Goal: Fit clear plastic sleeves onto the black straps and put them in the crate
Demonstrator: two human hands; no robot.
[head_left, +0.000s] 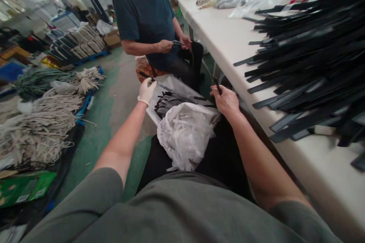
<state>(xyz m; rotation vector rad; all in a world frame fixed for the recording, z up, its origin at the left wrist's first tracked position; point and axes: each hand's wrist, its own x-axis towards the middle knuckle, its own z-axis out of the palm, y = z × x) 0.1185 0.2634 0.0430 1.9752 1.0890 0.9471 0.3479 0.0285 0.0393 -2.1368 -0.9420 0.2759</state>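
My left hand (146, 90), in a pale glove, is closed on one end of a thin black strip (145, 76) over the far left side of the bag on my lap. On the right, my bare right hand (227, 100) is wrapped round a slim black piece (218, 85) that points up from the fingers; its exact kind is unclear. Between the hands lies a bundle of black and grey strips (168, 102) at the mouth of a white plastic bag (162, 127). Clear plastic wrappers (189, 134) lie on the bag, nearer to me.
A white table (308, 174) on my right bears a large pile of black straps (302, 60), with plastic bags and metal parts farther back. A co-worker (145, 15) sits opposite, holding a thin cord. Bundles of pale cord (42, 121) lie on the floor at left.
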